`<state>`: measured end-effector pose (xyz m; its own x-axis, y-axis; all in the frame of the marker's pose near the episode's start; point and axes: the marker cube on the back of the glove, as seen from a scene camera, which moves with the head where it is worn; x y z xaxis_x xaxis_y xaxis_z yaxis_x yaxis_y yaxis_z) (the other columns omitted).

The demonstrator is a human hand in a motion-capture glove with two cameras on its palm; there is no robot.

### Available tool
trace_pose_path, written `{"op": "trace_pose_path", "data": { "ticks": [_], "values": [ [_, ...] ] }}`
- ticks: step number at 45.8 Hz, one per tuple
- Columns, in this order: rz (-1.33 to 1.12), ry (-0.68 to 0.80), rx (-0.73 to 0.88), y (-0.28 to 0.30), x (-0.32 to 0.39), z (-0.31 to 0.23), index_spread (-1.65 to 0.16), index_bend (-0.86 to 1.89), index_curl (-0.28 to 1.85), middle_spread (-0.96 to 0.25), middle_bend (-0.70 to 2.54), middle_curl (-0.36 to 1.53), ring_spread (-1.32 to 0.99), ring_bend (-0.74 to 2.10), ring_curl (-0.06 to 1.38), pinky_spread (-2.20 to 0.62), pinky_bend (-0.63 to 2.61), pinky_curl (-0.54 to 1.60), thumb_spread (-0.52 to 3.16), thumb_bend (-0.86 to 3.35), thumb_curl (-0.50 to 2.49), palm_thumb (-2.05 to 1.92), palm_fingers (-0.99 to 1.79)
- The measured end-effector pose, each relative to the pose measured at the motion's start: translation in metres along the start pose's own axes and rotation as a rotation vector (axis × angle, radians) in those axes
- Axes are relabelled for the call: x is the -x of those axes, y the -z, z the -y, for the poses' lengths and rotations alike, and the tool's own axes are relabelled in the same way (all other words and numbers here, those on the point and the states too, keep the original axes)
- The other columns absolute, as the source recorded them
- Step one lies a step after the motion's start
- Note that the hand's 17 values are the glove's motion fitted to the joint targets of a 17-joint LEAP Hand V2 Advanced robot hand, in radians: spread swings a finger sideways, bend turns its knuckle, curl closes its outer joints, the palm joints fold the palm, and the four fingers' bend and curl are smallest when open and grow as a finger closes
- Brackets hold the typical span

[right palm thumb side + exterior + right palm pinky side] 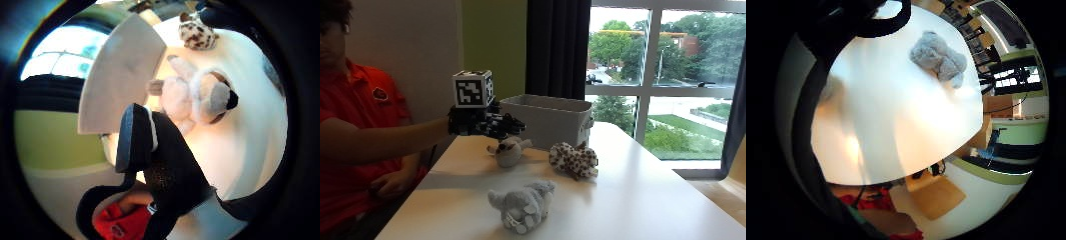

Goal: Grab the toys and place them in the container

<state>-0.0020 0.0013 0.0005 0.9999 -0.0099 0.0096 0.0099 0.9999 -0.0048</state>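
Observation:
Three plush toys lie on the white table (639, 200). A white dog toy (509, 150) with brown ears sits nearest the grey fabric container (549, 120); the thumb side palm view shows the white dog toy (197, 97) close under the palm. A spotted toy (573, 159) lies beside it, and a grey elephant toy (521, 203) lies nearer the front edge. My gloved right hand (485, 124) hovers above the dog toy with fingers spread and holds nothing. In the little finger side palm view the grey elephant toy (940, 56) rests on the table (896, 125).
The container stands at the table's far end by the window, its wall (120, 75) next to the dog toy. The spotted toy (197, 34) lies beyond the dog. A wooden chair (936, 197) stands below the table's edge. The person's other hand rests in the lap.

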Motion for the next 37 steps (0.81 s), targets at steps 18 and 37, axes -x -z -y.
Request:
{"op": "trace_pose_path", "data": {
  "ticks": [18, 37],
  "values": [
    [0.034, -0.001, 0.003, -0.005, 0.000, 0.004, -0.32, 0.20, 0.18, -0.10, 0.19, 0.14, -0.13, 0.19, 0.07, 0.01, 0.53, 0.21, 1.09, -0.08, 0.04, -0.12, 0.11],
    [-0.054, 0.072, 0.022, -0.033, 0.029, 0.034, -0.35, 0.17, 0.23, -0.09, 0.17, 0.20, -0.10, 0.19, 0.12, 0.07, 0.85, 0.33, 1.10, -0.09, 0.07, -0.12, 0.05]
  ]
}}
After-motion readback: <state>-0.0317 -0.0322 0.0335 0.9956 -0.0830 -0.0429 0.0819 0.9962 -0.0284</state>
